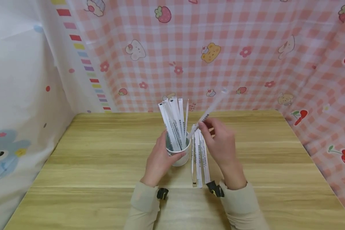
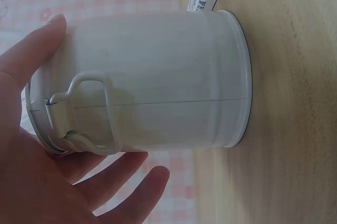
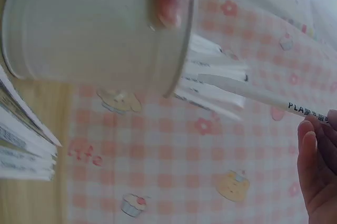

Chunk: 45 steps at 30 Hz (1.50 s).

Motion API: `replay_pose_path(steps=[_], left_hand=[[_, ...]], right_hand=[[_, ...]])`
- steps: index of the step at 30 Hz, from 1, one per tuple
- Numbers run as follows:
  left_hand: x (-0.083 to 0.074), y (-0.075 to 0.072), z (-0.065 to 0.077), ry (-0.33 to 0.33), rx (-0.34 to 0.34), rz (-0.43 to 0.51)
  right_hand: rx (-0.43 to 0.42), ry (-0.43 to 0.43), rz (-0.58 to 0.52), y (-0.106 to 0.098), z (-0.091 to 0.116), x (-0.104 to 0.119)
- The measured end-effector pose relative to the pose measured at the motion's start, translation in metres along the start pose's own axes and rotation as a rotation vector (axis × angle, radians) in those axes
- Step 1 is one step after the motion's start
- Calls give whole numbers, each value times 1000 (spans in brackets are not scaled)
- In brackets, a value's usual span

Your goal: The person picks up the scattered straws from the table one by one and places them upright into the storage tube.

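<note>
My left hand [image 1: 158, 161] grips a small white metal bucket [image 1: 179, 162] by its upper part, thumb in front. In the left wrist view a wire-loop handle [image 2: 110, 113] shows on the bucket's side. Several paper-wrapped straws [image 1: 172, 124] stand in the bucket, leaning left. A single wrapped straw [image 1: 214, 104] is pinched between thumb and fingers of my right hand [image 1: 222, 143]. This straw slants, its lower end at the bucket's right rim; the right wrist view shows printed letters on its wrapper [image 3: 303, 109]. More wrapped straws [image 1: 199, 156] lie on the table just right of the bucket.
A wood-grain table [image 1: 97, 159] carries everything. Behind it hangs a pink checked cloth [image 1: 235, 38] with cartoon prints, which continues on the right side. On the left hangs a white cloth [image 1: 20, 80]. Black straps [image 1: 162, 193] show at both cuffs.
</note>
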State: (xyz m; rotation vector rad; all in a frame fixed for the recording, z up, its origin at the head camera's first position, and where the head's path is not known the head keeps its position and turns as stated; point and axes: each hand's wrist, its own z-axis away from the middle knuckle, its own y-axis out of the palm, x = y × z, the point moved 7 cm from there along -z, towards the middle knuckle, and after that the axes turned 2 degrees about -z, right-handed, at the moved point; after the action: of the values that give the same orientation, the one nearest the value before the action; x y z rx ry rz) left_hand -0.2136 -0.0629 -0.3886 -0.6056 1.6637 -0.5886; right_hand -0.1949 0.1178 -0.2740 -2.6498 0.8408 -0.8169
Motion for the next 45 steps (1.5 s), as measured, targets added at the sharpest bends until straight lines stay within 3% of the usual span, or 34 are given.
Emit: replay_pose_path(steps=[11, 26, 35, 39, 45], left_hand=[[0, 1, -1, 20, -4, 22], [2, 3, -1, 2, 6, -11], [1, 2, -2, 16, -5, -15], [0, 1, -1, 9, -7, -21], [0, 1, -1, 3, -13, -23]], right_hand=[[172, 7, 123, 40, 14, -12], [383, 236, 248, 70, 30, -41], [467, 329, 229, 69, 34, -51], [448, 363, 213, 61, 32, -57], [438, 494, 167, 50, 35, -81]])
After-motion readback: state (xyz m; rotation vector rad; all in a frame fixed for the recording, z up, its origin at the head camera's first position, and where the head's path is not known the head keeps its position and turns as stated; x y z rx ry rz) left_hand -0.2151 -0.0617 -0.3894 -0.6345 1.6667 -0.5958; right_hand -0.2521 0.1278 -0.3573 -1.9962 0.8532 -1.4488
